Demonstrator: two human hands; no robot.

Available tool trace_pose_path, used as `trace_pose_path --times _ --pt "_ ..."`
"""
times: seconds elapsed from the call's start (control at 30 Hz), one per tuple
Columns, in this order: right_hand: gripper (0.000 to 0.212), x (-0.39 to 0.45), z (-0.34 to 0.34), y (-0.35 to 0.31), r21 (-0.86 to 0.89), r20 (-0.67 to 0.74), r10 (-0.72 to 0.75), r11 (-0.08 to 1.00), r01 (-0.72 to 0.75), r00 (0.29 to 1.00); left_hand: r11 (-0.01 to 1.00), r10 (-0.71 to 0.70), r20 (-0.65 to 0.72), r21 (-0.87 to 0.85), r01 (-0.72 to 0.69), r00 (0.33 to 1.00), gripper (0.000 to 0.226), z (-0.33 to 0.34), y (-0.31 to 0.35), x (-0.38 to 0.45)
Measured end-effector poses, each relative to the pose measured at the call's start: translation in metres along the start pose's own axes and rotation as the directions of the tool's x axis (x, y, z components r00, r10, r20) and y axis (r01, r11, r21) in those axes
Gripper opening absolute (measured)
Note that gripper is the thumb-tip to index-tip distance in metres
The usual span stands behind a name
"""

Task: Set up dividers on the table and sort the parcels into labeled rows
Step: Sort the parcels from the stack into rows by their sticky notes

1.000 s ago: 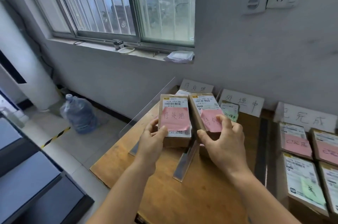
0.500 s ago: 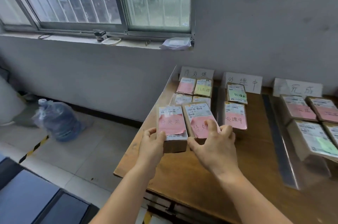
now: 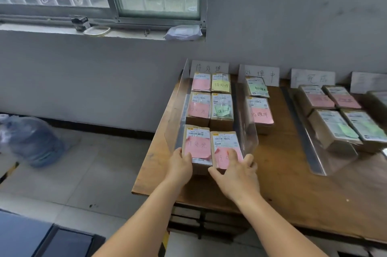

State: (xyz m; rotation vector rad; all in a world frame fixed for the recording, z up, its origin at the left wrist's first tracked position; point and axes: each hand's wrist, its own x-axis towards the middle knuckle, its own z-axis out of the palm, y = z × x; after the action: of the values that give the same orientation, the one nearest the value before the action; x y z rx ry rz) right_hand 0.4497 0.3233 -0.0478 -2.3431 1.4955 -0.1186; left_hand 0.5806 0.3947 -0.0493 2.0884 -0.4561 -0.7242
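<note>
- The left hand (image 3: 180, 166) grips the near left side of a brown cardboard parcel with a pink handwritten note (image 3: 196, 147); fingers curled round its edge
- The right hand (image 3: 237, 175) holds a second brown parcel with a pink note (image 3: 225, 149); thumb at the near end, fingers pressed on top
- Both parcels sit side by side, touching, at the near end of the leftmost row on the wooden table (image 3: 293, 185); between two clear plastic dividers (image 3: 248, 129)
- Four more parcels (image 3: 210, 101) fill that row behind them; a white handwritten label card (image 3: 209, 67) stands at its far end

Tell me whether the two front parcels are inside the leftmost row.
Inside: both parcels sit between its clear dividers.
</note>
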Motion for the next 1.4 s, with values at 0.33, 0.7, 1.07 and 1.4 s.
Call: trace_pose_path --times 0.33,0.7,1.07,1.4 --pt "0.056 0.007 0.003 0.000 -0.262 0.003 -0.280 0.926 0.271 0.960 0.435 0.387 0.272 0.789 -0.434 0.881 0.076 -0.008 0.003 0.008" --pt "0.044 0.047 -0.002 -0.008 -0.268 -0.008 -0.333 0.909 0.319 0.943 0.405 0.410 0.409 0.719 -0.565 0.815 0.053 -0.011 0.021 0.038" --pt "0.052 0.051 -0.006 -0.010 -0.244 0.025 -0.317 0.918 0.314 0.948 0.365 0.378 0.427 0.747 -0.556 0.822 0.056 -0.010 0.032 0.041" --pt "0.087 0.035 -0.053 0.011 -0.164 -0.060 -0.275 0.951 0.262 0.960 0.376 0.474 0.421 0.698 -0.610 0.774 0.077 -0.002 0.073 0.016"
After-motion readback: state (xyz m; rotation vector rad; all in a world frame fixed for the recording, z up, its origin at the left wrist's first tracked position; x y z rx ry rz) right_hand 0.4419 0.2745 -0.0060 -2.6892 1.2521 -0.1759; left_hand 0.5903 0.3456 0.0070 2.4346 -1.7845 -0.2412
